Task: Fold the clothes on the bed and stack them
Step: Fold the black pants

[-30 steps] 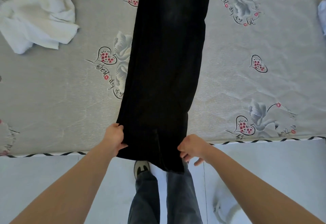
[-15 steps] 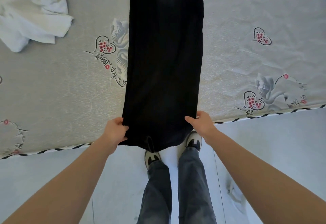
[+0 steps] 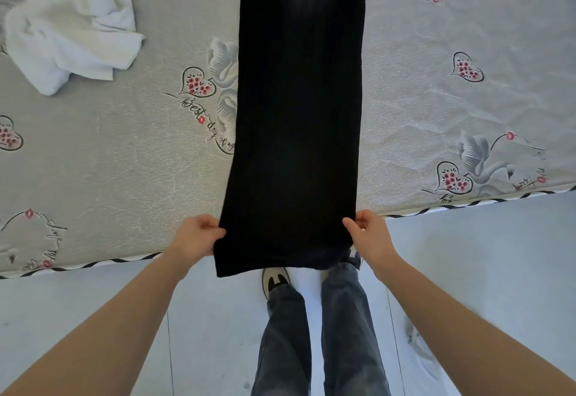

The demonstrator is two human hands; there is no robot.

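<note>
The left hand (image 3: 196, 235) grips the near left corner of a long black garment (image 3: 299, 109), with the fingers curled around the edge of the cloth. The right hand (image 3: 367, 233) pinches the near right corner in the same way, the thumb on top of the fabric. Both hands are at the near edge of the bed (image 3: 109, 162), and the near end of the garment hangs a little over this edge, above the floor (image 3: 483, 255).

The black garment lies flat as a narrow strip on the middle of the bed and runs from the hands to the far side, where it goes out of view. It looks folded lengthwise, but I cannot tell how many layers it has.

On the far left of the bed there is a crumpled white cloth (image 3: 71, 21), well apart from the black garment. The bed cover is grey with printed hearts and swans.

Below the hands, the person's legs in grey jeans (image 3: 314, 333) and one shoe (image 3: 276, 280) stand on the pale floor.
</note>
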